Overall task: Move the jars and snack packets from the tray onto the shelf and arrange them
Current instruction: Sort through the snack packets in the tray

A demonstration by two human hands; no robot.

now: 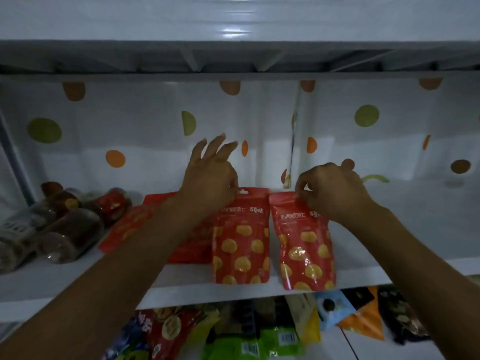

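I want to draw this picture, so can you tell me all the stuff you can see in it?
left spotted packet: one, red with yellow spots, front middle of the shelf
right spotted packet: one, same colours, just right of it
other red packets: at least two, red, lying behind and to the left
jars: several, clear with dark insides, on their sides at the shelf's left end
shelf: one, white, across the middle
dotted sheet: one, white with orange and green dots, behind the shelf
mixed packets: many, green, yellow, blue, orange, red, piled below the shelf
left hand: one, seems to pinch the left spotted packet's top
right hand: one, pinches the right spotted packet's top
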